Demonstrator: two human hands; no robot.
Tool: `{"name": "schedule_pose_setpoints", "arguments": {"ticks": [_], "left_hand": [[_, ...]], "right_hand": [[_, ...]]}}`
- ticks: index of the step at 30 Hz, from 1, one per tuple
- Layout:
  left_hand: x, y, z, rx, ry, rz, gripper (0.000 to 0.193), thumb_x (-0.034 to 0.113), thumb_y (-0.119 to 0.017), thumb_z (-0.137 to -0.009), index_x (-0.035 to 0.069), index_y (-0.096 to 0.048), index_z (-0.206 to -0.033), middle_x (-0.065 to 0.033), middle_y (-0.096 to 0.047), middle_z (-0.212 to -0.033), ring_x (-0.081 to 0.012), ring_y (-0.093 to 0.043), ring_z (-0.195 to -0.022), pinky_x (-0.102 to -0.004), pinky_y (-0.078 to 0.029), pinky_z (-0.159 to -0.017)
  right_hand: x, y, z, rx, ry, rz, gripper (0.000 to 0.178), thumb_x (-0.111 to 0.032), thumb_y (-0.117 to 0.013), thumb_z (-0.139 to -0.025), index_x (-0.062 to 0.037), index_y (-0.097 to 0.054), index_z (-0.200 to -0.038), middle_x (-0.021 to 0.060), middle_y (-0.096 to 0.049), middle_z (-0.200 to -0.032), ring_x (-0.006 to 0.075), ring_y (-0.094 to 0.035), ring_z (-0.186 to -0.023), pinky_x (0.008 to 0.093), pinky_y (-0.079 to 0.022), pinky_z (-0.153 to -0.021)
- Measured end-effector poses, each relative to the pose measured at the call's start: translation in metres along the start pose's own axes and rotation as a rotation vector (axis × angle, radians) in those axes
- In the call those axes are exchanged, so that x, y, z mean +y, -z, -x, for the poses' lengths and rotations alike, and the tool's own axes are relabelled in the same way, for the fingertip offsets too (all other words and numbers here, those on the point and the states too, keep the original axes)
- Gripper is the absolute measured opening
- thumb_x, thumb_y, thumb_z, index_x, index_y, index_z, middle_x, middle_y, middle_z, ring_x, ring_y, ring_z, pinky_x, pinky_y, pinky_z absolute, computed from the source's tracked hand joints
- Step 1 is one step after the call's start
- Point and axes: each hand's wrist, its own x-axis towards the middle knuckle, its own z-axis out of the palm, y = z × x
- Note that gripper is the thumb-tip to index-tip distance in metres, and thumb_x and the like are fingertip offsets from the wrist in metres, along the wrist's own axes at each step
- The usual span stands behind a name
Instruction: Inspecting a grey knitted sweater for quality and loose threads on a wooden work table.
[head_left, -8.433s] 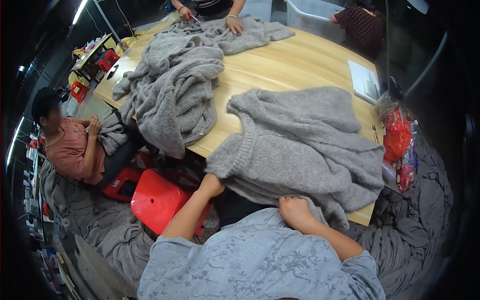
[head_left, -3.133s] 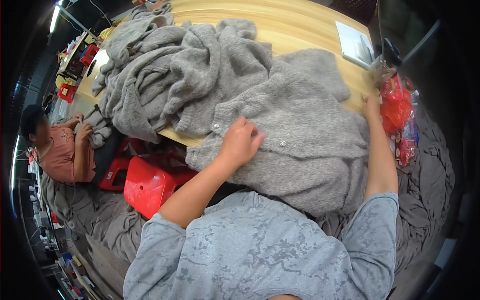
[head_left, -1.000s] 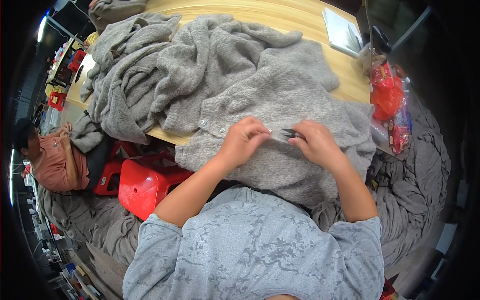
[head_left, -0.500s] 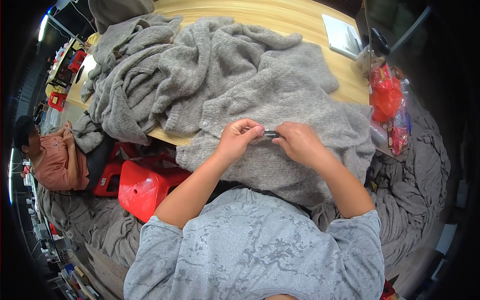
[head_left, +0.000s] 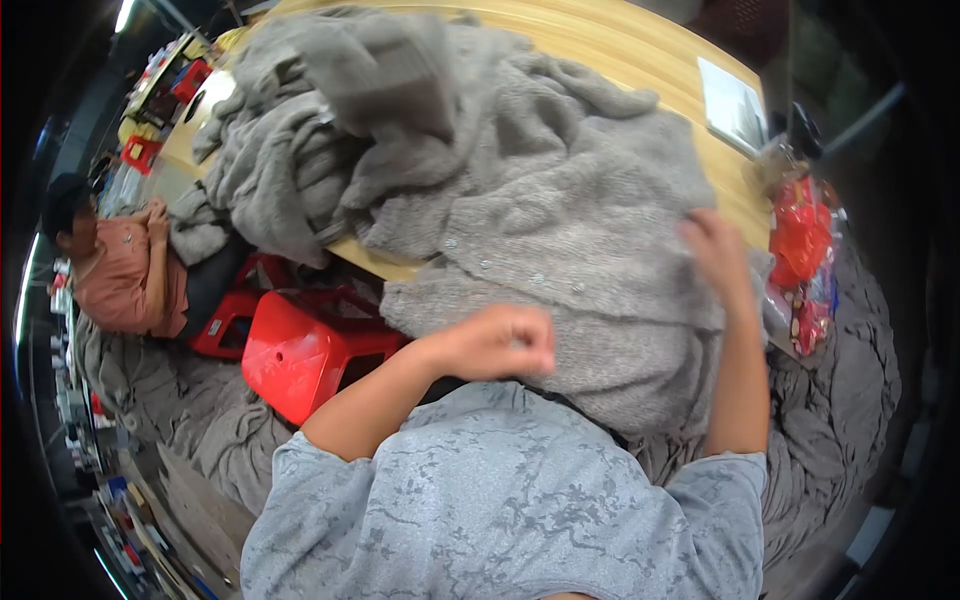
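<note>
A grey knitted cardigan (head_left: 610, 220) lies spread before me over the table's near edge, with several shiny buttons (head_left: 537, 278) along its front band. Above its lower part is my left hand (head_left: 500, 338), fingers curled toward the thumb in a loose ring; whatever they may hold is hidden. My right hand (head_left: 712, 250) is at the cardigan's right side, its fingers smeared by motion, so their grip is unclear. Left of the cardigan, more grey knitwear (head_left: 290, 170) is heaped, and over it a blurred piece of grey knit (head_left: 385, 80) is in motion.
A wooden table (head_left: 600, 45) bears a white sheet or booklet (head_left: 732, 105) at far right. Red plastic packaging (head_left: 802, 240) sits by the right edge. Red stools (head_left: 290, 355) stand at left, near a seated person (head_left: 130, 265) handling grey knit. Grey fabric (head_left: 835, 420) is piled low on both sides.
My hands, together at a small dark tool before, have parted: left toward my body, right outward to the right. The tool no longer shows. A grey knit piece has come across the heap. The view has shifted.
</note>
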Motion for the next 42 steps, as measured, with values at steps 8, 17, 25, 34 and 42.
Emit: {"name": "schedule_pose_setpoints", "arguments": {"ticks": [8,17,25,34,42], "left_hand": [[-0.016,0.027,0.073,0.511,0.34,-0.076,0.012,0.007,-0.065,-0.08,0.002,-0.059,-0.09,-0.0008,-0.06,-0.082,-0.0088,-0.056,-0.074,-0.0244,-0.046,-0.067],[-0.063,0.055,0.129,0.978,0.495,-0.333,0.02,0.009,-0.068,-0.077,-0.001,-0.06,-0.093,-0.0018,-0.062,-0.081,-0.0066,-0.055,-0.072,-0.0236,-0.046,-0.062],[-0.038,0.048,0.106,0.805,0.38,-0.134,0.011,0.007,-0.064,-0.081,0.0,-0.06,-0.088,0.002,-0.061,-0.078,-0.0036,-0.053,-0.07,-0.0214,-0.044,-0.064],[-0.05,0.035,0.125,0.693,0.317,0.19,0.006,0.008,-0.057,-0.087,0.003,-0.056,-0.09,0.0029,-0.058,-0.082,-0.003,-0.052,-0.075,-0.0212,-0.045,-0.067],[-0.056,0.031,0.114,0.723,0.154,0.465,0.009,0.011,-0.057,-0.088,0.003,-0.057,-0.091,0.0026,-0.059,-0.083,-0.0046,-0.053,-0.077,-0.02,-0.043,-0.07]], "right_hand": [[0.306,0.0,-0.112,0.256,-0.403,0.397,0.024,-0.015,-0.055,-0.077,0.0035,-0.064,-0.089,0.0268,-0.062,-0.083,0.0413,-0.062,-0.082,0.0467,-0.046,-0.071],[0.135,-0.028,-0.098,0.353,0.056,0.258,0.036,-0.013,-0.056,-0.08,-0.0007,-0.057,-0.114,0.019,-0.061,-0.107,0.0319,-0.057,-0.101,0.0367,-0.043,-0.089],[-0.159,-0.162,0.076,-0.281,0.535,-0.435,0.042,-0.006,-0.065,-0.074,-0.0024,-0.052,-0.114,0.0168,-0.053,-0.113,0.0325,-0.052,-0.105,0.0374,-0.043,-0.089],[-0.164,-0.201,0.1,-0.449,0.249,-0.528,0.024,-0.013,-0.066,-0.078,-0.0004,-0.057,-0.096,0.0148,-0.061,-0.087,0.028,-0.057,-0.074,0.0353,-0.045,-0.065],[-0.162,-0.201,0.095,-0.361,0.131,-0.523,0.015,-0.015,-0.063,-0.081,-0.0007,-0.06,-0.08,0.0148,-0.056,-0.06,0.0232,-0.051,-0.05,0.0333,-0.04,-0.05]]}}
